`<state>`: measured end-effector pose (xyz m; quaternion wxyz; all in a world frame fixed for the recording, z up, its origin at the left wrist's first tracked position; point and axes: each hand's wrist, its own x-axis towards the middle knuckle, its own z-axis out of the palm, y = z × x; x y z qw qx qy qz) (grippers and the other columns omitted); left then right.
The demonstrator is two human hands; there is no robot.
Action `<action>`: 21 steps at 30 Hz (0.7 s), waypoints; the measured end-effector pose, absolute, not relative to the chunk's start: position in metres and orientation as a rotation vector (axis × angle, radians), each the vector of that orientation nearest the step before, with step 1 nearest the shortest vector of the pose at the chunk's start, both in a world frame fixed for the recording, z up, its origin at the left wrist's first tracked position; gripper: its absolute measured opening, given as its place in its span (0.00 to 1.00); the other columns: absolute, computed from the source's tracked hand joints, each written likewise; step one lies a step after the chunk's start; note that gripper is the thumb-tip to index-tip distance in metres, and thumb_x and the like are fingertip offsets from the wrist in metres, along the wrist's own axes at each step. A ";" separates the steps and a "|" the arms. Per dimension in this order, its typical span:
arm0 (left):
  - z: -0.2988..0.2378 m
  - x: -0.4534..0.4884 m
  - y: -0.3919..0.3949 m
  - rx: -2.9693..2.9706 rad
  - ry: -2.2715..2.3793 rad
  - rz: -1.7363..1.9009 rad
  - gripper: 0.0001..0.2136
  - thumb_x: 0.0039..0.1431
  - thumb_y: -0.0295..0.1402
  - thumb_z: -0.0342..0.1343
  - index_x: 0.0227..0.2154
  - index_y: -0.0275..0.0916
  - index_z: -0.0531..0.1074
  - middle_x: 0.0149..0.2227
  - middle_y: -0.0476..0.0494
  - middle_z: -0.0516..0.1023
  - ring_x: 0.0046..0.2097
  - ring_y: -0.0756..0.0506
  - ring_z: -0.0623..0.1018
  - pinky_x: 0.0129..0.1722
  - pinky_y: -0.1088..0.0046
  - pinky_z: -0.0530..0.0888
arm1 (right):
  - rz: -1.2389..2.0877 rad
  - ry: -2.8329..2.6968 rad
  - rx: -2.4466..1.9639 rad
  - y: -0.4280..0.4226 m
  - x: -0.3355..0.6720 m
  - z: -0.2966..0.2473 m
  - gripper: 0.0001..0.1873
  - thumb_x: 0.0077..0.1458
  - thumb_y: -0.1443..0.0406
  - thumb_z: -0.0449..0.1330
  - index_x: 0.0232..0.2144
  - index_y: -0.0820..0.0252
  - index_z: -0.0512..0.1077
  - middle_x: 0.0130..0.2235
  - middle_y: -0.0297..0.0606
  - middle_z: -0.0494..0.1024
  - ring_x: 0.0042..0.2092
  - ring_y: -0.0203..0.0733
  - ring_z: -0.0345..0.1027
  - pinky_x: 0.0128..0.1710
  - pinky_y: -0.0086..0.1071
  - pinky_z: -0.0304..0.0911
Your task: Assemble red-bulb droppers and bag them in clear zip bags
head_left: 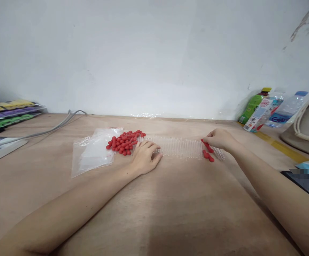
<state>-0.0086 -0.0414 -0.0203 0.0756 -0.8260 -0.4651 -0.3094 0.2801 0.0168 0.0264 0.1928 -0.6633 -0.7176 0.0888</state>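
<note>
A long row of thin clear tubes (181, 148), which look like dropper pipettes, lies side by side across the table. My left hand (145, 156) rests with fingers apart over the row's left end, beside a heap of red rubber dropper bulbs (124, 143). At the row's right end, my right hand (220, 139) is closed in a pinch, with a red bulb (203, 140) at its fingertips. Just below it lie a few more red bulbs (208, 155). Several clear tubes (220, 154) lie askew under that hand.
Clear plastic bags (94, 153) lie left of the heap. A grey cable (50, 129) and packs of coloured items (10, 113) are far left. Bottles (254, 105), a carton (262, 113), a hat (306, 124) and a dark flat device (308, 185) stand or lie at right.
</note>
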 end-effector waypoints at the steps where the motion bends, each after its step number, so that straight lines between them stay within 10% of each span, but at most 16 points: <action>1: -0.020 -0.009 -0.042 -2.449 -1.413 -0.931 0.08 0.53 0.36 0.52 0.36 0.40 0.70 0.37 0.46 0.74 0.43 0.43 0.68 0.41 0.63 0.61 | 0.350 -1.998 -1.863 0.013 0.274 0.029 0.13 0.43 0.64 0.53 0.11 0.60 0.66 0.10 0.33 0.65 0.16 0.34 0.60 0.18 0.27 0.53; 13: -0.019 -0.020 -0.033 -2.192 -1.599 -0.766 0.18 0.54 0.44 0.50 0.45 0.41 0.68 0.52 0.38 0.64 0.52 0.36 0.60 0.45 0.55 0.58 | -0.177 -2.222 -0.955 -0.029 0.187 -0.025 0.07 0.53 0.68 0.51 0.34 0.62 0.67 0.33 0.41 0.75 0.37 0.44 0.64 0.39 0.38 0.55; 21: -0.017 -0.022 -0.040 -2.240 -1.445 -0.680 0.15 0.57 0.42 0.46 0.31 0.40 0.75 0.53 0.38 0.64 0.54 0.33 0.58 0.47 0.49 0.54 | -0.143 -2.123 -1.025 -0.026 0.199 -0.033 0.12 0.52 0.68 0.52 0.41 0.63 0.66 0.33 0.42 0.73 0.38 0.44 0.63 0.40 0.39 0.58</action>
